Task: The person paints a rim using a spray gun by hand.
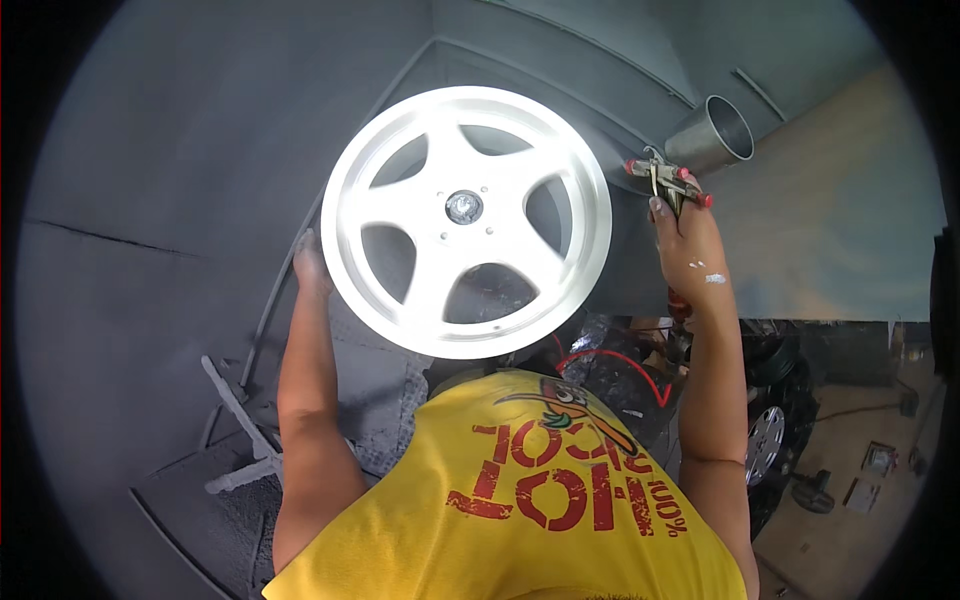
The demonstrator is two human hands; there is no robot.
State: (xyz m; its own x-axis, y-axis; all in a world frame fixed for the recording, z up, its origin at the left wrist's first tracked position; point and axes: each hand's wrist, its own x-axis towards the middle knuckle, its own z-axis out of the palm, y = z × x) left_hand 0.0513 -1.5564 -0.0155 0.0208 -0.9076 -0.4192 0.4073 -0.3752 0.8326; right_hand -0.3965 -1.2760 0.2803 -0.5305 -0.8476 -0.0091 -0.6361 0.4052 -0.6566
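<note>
A white five-spoke car wheel rim [433,172] is in front of me, its face toward me. Its round hub centre [463,207] is grey and shiny. At the rim's left edge is my left hand [312,263], partly covered by the rim. Whether its fingers grip the rim cannot be made out. My right hand [688,243] is closed around a paint spray gun [668,178] to the right of the rim. The gun has red knobs and a silver metal cup [700,137], which tilts so that its round end shows. White paint marks my right wrist.
A red hose [612,354] curves below the rim on the right. At lower left stands a paint-crusted metal frame [240,410]. Grey walls [170,170] enclose the left and back; a pale panel [830,210] is at right. Another wheel [766,445] lies beyond my right arm.
</note>
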